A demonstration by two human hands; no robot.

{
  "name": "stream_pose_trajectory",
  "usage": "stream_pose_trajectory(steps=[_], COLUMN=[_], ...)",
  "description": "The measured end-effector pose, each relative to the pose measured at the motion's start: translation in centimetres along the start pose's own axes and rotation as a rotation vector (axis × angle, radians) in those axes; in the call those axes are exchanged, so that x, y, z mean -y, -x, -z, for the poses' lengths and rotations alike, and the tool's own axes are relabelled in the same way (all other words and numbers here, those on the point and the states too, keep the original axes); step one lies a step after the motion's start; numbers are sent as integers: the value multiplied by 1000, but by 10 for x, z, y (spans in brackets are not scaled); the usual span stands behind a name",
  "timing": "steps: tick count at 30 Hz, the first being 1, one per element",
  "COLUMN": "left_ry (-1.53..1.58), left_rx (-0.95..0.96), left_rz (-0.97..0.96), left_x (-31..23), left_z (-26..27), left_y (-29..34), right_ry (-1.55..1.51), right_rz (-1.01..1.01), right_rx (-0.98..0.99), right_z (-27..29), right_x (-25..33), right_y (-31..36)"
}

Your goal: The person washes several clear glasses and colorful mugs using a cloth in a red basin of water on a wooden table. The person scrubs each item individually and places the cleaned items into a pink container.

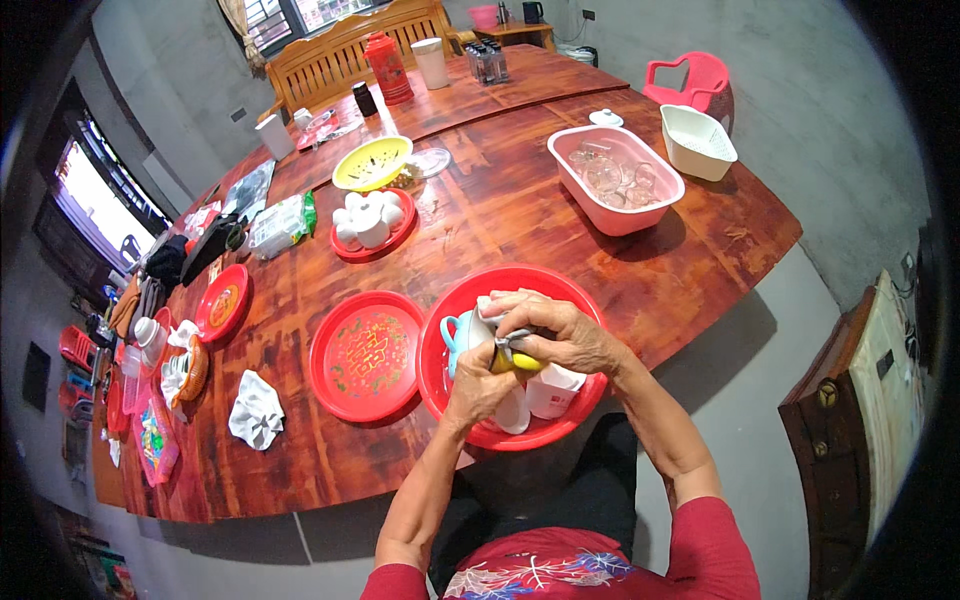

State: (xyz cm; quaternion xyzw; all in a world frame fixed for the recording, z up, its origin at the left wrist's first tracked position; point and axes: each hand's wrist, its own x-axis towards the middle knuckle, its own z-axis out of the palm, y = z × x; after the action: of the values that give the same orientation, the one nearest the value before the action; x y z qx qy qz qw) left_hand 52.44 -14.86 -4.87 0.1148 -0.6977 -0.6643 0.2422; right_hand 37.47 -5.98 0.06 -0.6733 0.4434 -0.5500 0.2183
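Note:
Both my hands are over a large red basin at the table's near edge. My left hand is closed round a small yellow object, and my right hand presses a greyish cloth against it. The yellow object is mostly hidden by my fingers, so its kind is unclear. In the basin stand a light blue cup with a handle, left of my hands, and a white cup with red print, below my right hand. A second white piece leans beside that cup.
Left of the basin lies a red patterned tray, then a crumpled white cloth. Farther off are a red plate of white cups, a yellow colander and a pink tub of clear glassware. A red thermos stands at the back.

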Motion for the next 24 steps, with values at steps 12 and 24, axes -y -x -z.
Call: stream_pose_trajectory(steps=[12, 24], left_ry=[-118, 153], left_rx=[102, 136], left_rz=[-192, 206], left_x=[-18, -42], left_z=[2, -9], left_y=[-3, -16], right_ry=[-845, -257], right_rz=[-417, -353], right_rx=[-143, -370], right_z=[22, 5], right_x=[-35, -16], right_y=[0, -6])
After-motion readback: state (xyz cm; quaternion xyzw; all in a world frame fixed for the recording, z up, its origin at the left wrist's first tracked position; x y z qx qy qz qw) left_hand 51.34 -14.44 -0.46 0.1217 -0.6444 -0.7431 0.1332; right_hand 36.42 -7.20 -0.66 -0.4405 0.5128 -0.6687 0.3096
